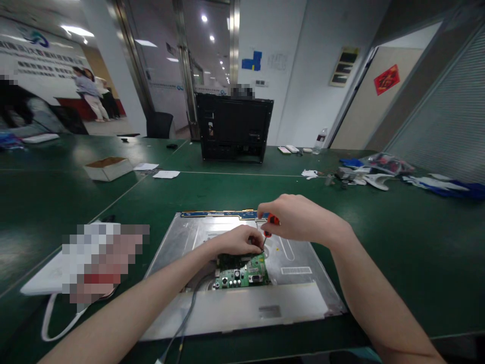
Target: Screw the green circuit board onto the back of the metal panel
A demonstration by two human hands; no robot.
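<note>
Right hand [293,217]: grips a red screwdriver [268,233], tip down. Left hand [239,239], just beside: fingers bunch at the tip; cannot tell whether they pinch anything. Under and nearer than the hands: green circuit board [246,273], on a metal panel [310,258]. Well beyond them: black monitor [235,129], upright.

The person's bare left hand [240,240] and bare right hand [295,217] have slender fingers and narrow wrists. The uncovered left forearm [151,293] and uncovered right forearm [373,283] look smooth and plain, widening away from the wrists toward the elbows.
</note>
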